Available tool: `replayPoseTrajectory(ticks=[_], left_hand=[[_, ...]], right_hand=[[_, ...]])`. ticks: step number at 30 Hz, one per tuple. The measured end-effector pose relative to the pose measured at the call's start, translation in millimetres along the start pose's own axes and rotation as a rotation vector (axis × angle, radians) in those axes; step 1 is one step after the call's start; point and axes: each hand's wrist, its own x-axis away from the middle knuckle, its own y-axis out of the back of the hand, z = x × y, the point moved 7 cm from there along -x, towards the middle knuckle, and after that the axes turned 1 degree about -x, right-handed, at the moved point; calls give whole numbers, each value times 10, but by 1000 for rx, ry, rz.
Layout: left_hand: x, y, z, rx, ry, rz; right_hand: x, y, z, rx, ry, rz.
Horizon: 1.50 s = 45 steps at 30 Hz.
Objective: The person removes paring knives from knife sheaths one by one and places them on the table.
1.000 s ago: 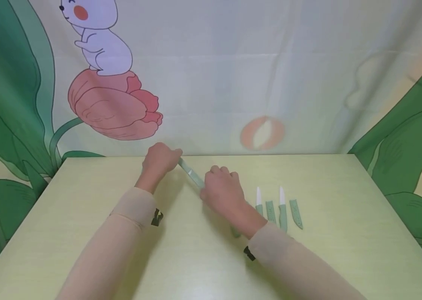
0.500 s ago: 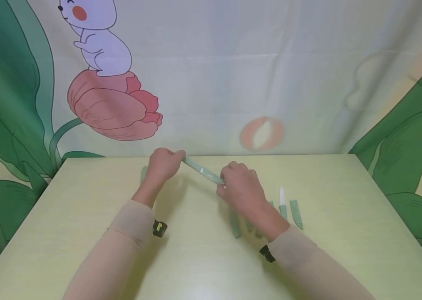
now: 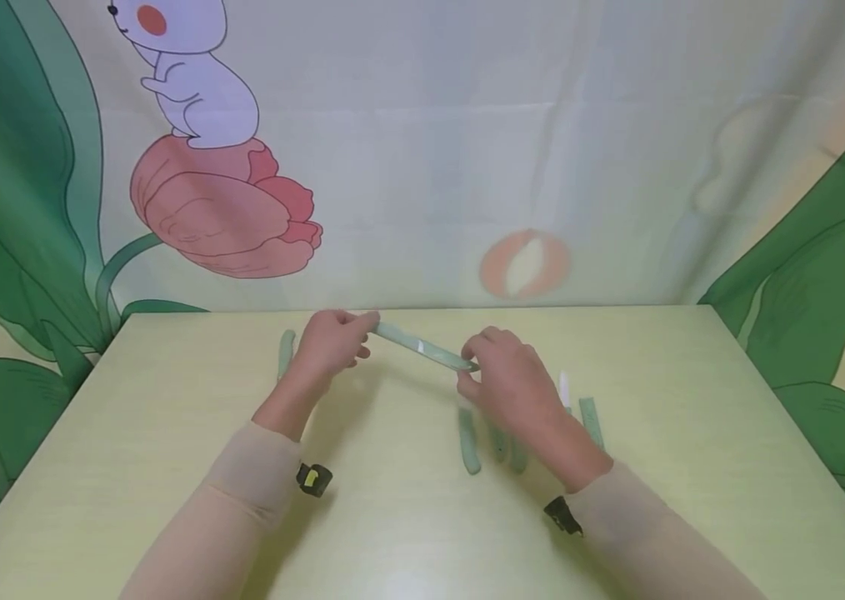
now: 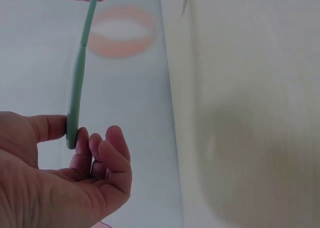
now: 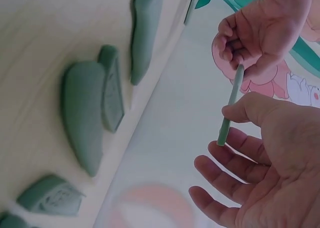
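A green paring knife (image 3: 396,335) with its green sheath (image 3: 448,358) over the blade is held above the table's back part, slanting slightly down to the right. My left hand (image 3: 332,342) pinches the handle end between thumb and index finger; the other fingers curl loosely. At the opposite end, thumb and fingers of my right hand (image 3: 512,383) pinch the sheath's tip. The right wrist view shows that hand's remaining fingers (image 5: 210,173) spread apart. A small pale spot shows where handle and sheath meet; whether it is bare blade or glare I cannot tell.
Below my right hand lie a green handle (image 3: 469,442), a sheath (image 3: 497,443) and another handle (image 3: 517,457). Beyond that wrist are a white blade (image 3: 564,388) and a sheath (image 3: 591,421), partly hidden. A green piece (image 3: 286,350) lies left of my left hand. A printed curtain (image 3: 407,150) hangs behind.
My right hand has moved right, from gripping the knife to pinching the sheath's tip. My left hand has shifted slightly right and down, and the knife has turned closer to level.
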Motion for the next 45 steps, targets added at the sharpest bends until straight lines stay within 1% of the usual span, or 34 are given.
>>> replayPoseTrajectory(ticks=[2,5,10,14,20,23,27,32,38,45], left_hand=[[32,-28,10,17,-4,11],[88,-67,36,57,5,26],[194,-131,83,159,31,46],[259,-201,125,251,39,88],[351,-294,196,351,31,163],[387,-339,229,395,30,187],[428,-388,269,451,43,204],[474,-437,304,487,65,215],[532,-480,284,503,74,227],[573,-488,261,514,80,231]], right_hand=[[30,16,-28,-15,-1,-5],[66,25,-61,-33,13,-9],[124,36,-111,-77,8,5],[163,41,-163,-109,-2,25],[212,51,-241,-145,28,26],[242,59,-265,-157,43,24],[271,66,-281,-170,48,34],[307,71,-310,-187,40,59],[333,84,-341,-220,47,66],[338,102,-346,-234,86,62]])
